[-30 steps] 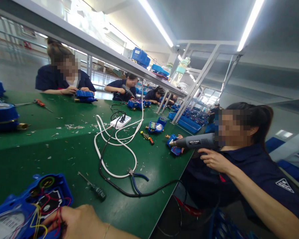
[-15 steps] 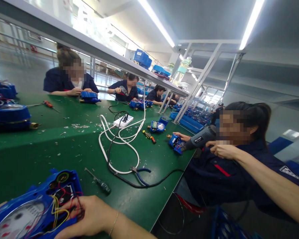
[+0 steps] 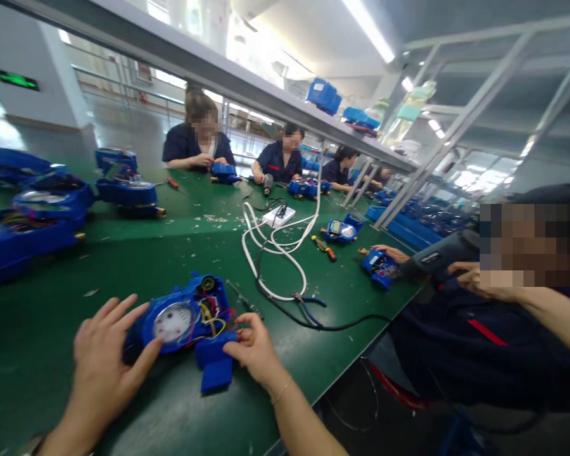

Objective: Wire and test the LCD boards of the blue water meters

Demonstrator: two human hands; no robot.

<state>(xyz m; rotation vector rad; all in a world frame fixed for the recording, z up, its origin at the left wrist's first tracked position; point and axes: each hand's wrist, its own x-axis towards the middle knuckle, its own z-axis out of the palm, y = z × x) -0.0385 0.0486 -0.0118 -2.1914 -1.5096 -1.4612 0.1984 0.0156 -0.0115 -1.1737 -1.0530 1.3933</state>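
Observation:
A blue water meter [image 3: 185,320] lies on the green table [image 3: 171,253] in front of me, its round dial up and coloured wires spilling from its open right part. My left hand [image 3: 105,361] rests on the meter's left side with fingers spread. My right hand [image 3: 255,345] is at the meter's right edge, fingers pinched at the wires. A blue cover piece [image 3: 215,367] lies just below the meter.
A small screwdriver [image 3: 244,299] and blue-handled pliers [image 3: 308,305] lie right of the meter, among white and black cables [image 3: 275,253] from a power strip [image 3: 278,217]. More blue meters [image 3: 52,209] stand at left. A co-worker at right holds a heat gun [image 3: 437,256]; other people sit opposite.
The view has swung down and left, so the meter sits near the middle. My left hand has come into view on the meter. The co-worker's heat gun has lowered toward a small blue part.

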